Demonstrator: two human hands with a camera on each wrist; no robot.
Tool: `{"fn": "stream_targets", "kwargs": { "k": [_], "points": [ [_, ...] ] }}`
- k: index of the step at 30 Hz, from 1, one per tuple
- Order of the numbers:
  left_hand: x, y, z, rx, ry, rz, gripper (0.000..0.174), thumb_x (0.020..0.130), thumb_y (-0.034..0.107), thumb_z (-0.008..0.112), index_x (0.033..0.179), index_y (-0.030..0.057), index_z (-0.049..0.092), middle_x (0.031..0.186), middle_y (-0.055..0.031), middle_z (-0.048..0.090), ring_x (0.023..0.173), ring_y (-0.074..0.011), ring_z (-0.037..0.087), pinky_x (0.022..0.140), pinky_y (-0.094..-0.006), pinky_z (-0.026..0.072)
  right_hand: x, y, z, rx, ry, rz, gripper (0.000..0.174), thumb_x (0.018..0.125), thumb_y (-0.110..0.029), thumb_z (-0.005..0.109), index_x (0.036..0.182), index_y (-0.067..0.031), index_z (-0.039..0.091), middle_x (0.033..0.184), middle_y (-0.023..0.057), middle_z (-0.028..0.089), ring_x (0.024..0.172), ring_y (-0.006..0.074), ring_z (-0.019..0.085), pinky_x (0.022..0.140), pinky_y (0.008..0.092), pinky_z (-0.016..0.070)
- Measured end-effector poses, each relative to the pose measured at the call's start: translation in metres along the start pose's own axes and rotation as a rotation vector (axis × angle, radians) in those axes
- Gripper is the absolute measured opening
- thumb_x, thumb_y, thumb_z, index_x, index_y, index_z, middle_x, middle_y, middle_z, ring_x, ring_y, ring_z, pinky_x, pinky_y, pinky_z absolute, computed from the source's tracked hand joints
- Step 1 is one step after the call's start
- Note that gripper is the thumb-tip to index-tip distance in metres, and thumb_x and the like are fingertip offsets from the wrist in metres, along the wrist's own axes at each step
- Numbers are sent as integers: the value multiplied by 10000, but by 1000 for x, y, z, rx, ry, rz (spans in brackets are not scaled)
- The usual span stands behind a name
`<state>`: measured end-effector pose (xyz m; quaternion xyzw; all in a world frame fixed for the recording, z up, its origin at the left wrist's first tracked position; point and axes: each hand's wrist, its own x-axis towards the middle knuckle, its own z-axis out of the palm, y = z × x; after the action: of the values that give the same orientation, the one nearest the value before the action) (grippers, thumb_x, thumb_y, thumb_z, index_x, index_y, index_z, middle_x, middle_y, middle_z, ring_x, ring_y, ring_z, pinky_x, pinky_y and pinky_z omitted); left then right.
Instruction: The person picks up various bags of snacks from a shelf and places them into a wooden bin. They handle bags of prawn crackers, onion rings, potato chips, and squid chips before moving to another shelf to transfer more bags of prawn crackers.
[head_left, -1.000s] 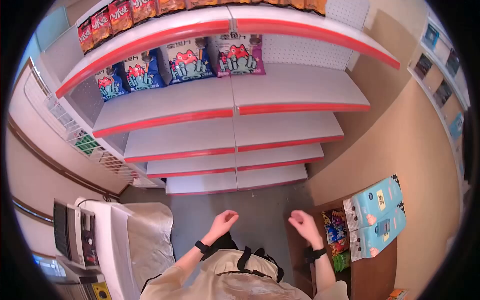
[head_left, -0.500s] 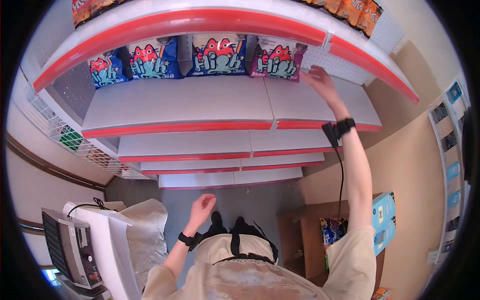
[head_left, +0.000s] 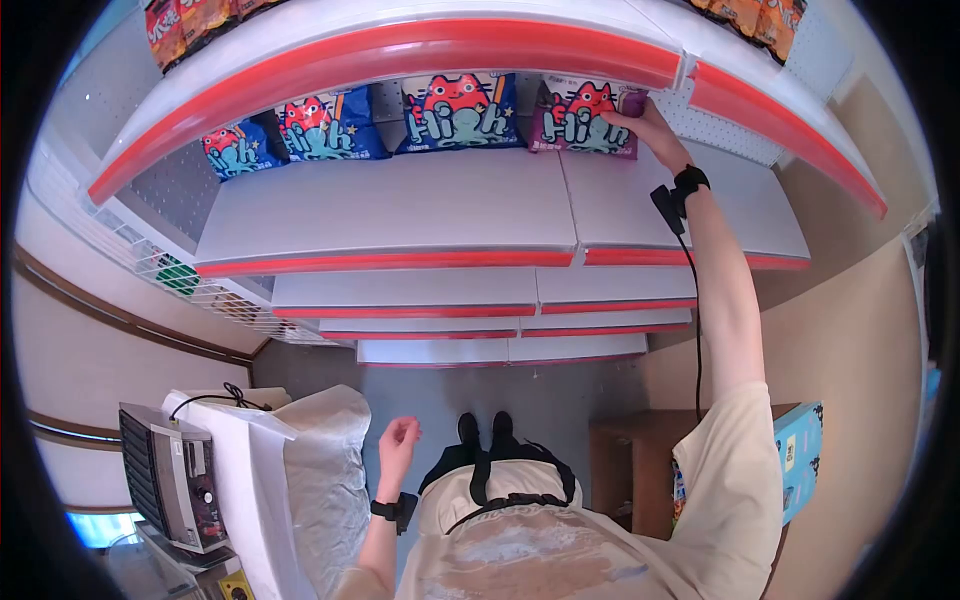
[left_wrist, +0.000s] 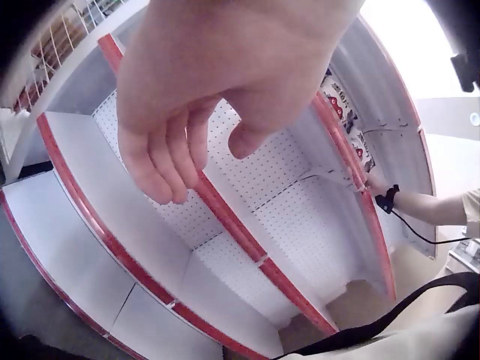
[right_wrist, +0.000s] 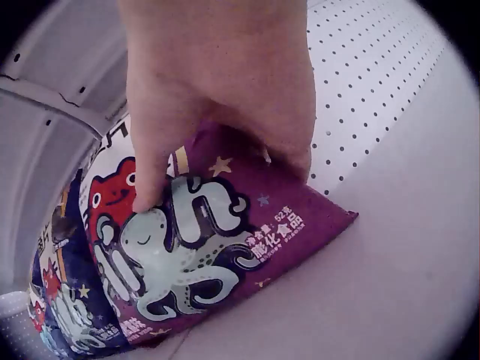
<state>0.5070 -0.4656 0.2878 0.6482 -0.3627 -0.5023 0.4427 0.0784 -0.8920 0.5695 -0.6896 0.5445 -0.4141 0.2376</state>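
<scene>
A purple snack bag (head_left: 582, 122) with a red cat and an octopus stands on the second shelf, right of several blue bags. My right hand (head_left: 650, 130) grips its right side, the thumb across the front and the other fingers behind the bag. The right wrist view shows the purple bag (right_wrist: 202, 247) close up, its lower edge at the shelf, with the hand (right_wrist: 217, 90) over its top. Down by the body my left hand (head_left: 400, 440) hangs with loosely curled fingers and holds nothing. In the left wrist view that hand (left_wrist: 217, 97) appears before the lower shelves.
Blue snack bags (head_left: 460, 115) stand in a row on the same shelf (head_left: 400, 205). The red-edged upper shelf (head_left: 400, 45) overhangs them closely. A brown cabinet (head_left: 630, 450) stands at my right, and a cloth-covered table (head_left: 325, 470) with an appliance (head_left: 180, 470) at my left.
My right hand has risen from beside the cabinet to the shelf and taken hold of the purple bag. The left hand stays low. The head view has shifted closer to the shelves.
</scene>
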Motion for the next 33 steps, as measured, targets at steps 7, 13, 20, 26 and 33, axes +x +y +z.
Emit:
{"fn": "stream_targets", "kwargs": {
  "k": [7,13,20,26,33],
  "points": [
    [5,24,18,38,-9,57,227,892,168,592,1025,-16,593,848,-54,639,753,-104,597,685,-237,473,-4,6,-16,120,-246,88,360,742,-329,749,928,-57,604,818,-17,548,767,81,481,676,241,373],
    [25,41,39,34,-76,92,233,888,157,599,1036,-23,589,867,-57,643,759,-103,588,694,-235,469,-14,14,-29,326,-193,195,340,764,-252,745,980,-33,598,898,12,585,811,92,532,711,252,417],
    [42,78,74,24,-203,126,244,882,144,606,1063,-18,584,918,-59,647,825,-112,605,749,-246,472,-93,-8,-78,556,-145,303,518,788,-225,728,1174,34,499,1094,94,601,981,148,590,840,290,488],
    [51,117,114,57,-382,257,285,862,133,626,1102,-11,574,964,-82,652,889,-137,617,823,-270,476,-198,-12,-109,530,-149,475,484,782,-189,726,1165,19,515,1063,81,618,957,135,595,823,285,488],
    [39,164,168,-16,-816,311,755,756,253,759,1357,34,358,1219,-121,533,1076,-194,544,926,-332,434,-305,-18,-78,588,-168,492,640,685,-118,793,1222,38,481,1129,82,601,1007,143,574,905,300,450]
  ]
}}
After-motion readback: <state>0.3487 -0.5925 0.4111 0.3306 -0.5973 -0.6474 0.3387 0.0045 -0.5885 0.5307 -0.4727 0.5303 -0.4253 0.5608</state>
